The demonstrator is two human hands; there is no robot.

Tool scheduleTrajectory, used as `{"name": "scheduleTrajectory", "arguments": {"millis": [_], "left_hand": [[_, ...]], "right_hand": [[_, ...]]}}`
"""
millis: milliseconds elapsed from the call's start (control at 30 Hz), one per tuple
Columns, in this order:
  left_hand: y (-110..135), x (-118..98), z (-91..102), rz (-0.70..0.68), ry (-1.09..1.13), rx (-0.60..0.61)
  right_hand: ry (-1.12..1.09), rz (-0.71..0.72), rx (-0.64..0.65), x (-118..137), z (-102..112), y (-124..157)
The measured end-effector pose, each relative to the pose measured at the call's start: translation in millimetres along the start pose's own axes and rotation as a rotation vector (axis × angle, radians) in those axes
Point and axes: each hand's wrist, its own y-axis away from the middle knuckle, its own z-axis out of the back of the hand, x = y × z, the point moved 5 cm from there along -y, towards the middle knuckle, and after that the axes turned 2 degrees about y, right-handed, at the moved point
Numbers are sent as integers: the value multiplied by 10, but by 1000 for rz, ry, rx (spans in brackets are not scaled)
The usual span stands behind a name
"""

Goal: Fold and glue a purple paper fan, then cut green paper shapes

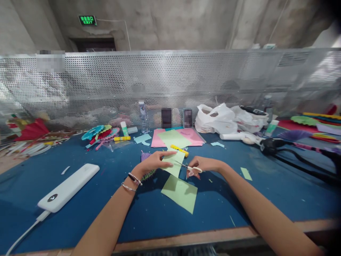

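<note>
My left hand (157, 160) pinches a light green sheet of paper (174, 171) between thumb and fingers, raised above the table. My right hand (204, 165) is closed on the handles of a pair of scissors (196, 170). The scissor blades point left and meet the right side of the held sheet; whether they are parted I cannot tell. Below lies another light green sheet (181, 193), flat on the blue table. A yellow glue stick (182, 150) rests just behind the held sheet. A purple and green pleated paper piece (146, 156) is partly hidden by my left hand.
Pink and green paper sheets (197, 137) are stacked behind my hands. A white power bank (69, 186) with a cable lies at left. Colourful paper fans (99, 135) and a water bottle (143, 117) stand farther back. White plastic bags (217, 119) and black straps (301, 167) occupy the right.
</note>
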Motion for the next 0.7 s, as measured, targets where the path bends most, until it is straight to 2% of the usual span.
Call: {"name": "scheduleTrajectory", "arguments": {"millis": [700], "left_hand": [[16, -34, -3, -4, -63, -19]], "right_hand": [[33, -20, -7, 5, 3, -8]]}}
